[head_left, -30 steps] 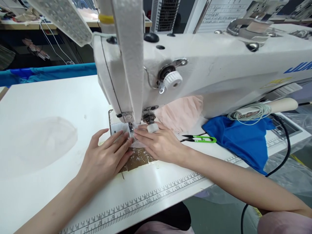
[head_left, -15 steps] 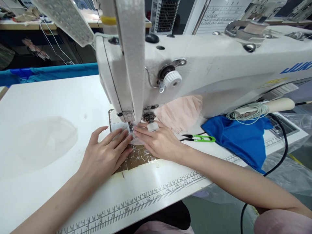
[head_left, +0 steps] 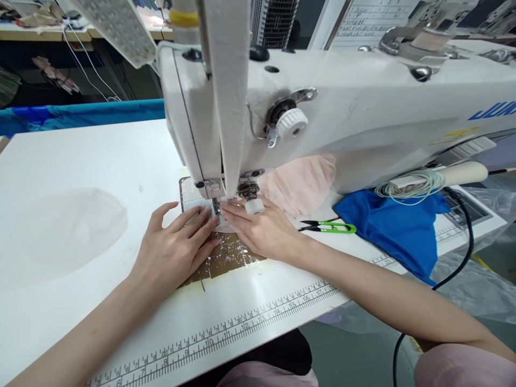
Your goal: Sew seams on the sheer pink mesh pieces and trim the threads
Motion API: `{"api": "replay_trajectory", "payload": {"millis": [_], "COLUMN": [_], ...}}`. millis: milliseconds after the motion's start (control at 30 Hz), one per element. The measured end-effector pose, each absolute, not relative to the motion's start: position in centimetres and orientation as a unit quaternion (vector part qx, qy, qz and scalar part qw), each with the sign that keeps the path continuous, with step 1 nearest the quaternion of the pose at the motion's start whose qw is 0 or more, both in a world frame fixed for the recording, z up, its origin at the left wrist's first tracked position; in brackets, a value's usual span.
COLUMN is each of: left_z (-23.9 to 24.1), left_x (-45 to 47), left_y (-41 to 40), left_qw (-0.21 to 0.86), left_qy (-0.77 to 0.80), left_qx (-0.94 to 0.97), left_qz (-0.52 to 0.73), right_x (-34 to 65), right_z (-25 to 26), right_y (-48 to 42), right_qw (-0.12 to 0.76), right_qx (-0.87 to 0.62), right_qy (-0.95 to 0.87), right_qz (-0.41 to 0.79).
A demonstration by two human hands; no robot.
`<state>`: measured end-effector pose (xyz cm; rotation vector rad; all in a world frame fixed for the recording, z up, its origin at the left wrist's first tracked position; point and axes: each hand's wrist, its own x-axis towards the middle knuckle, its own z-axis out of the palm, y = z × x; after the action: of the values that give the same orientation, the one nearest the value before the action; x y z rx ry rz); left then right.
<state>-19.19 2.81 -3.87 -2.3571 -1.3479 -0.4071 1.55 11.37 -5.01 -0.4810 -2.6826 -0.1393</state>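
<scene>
A thin, sheer whitish piece of fabric [head_left: 226, 228] lies under the presser foot [head_left: 216, 206] of a white sewing machine [head_left: 342, 102]. My left hand [head_left: 177, 244] rests left of the foot, fingers spread and fingertips pressed on the fabric's edge. From the right, my right hand [head_left: 264, 231] lies flat with its fingers stretched out, their tips close beside the foot. Part of the fabric is hidden beneath both hands. Behind my right hand, under the machine arm, sits gathered pale pink fabric [head_left: 300, 183].
Green-handled thread snips [head_left: 332, 227] lie right of my right hand. Further right are a blue cloth [head_left: 391, 231] and a coil of pale cord [head_left: 411, 185]. A sheer oval piece [head_left: 80, 231] lies on the white table at left. A ruler strip [head_left: 209, 344] follows the front edge.
The view has shifted slightly. Both hands keep nearly the same pose by the presser foot, and the sheer fabric's near edge sits a little closer to the foot.
</scene>
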Motion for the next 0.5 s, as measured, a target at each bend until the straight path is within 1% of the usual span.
{"api": "replay_trajectory", "payload": {"millis": [500], "left_z": [-4.07], "left_x": [-19.33], "left_y": [2.98], "left_qw": [0.209], "left_qy": [-0.472], "left_qx": [-0.843], "left_qz": [-0.154], "right_x": [1.46], "right_z": [-4.98], "right_y": [11.37], "right_qw": [0.19], "right_qx": [-0.181], "right_qy": [-0.964], "right_qz": [-0.04]}}
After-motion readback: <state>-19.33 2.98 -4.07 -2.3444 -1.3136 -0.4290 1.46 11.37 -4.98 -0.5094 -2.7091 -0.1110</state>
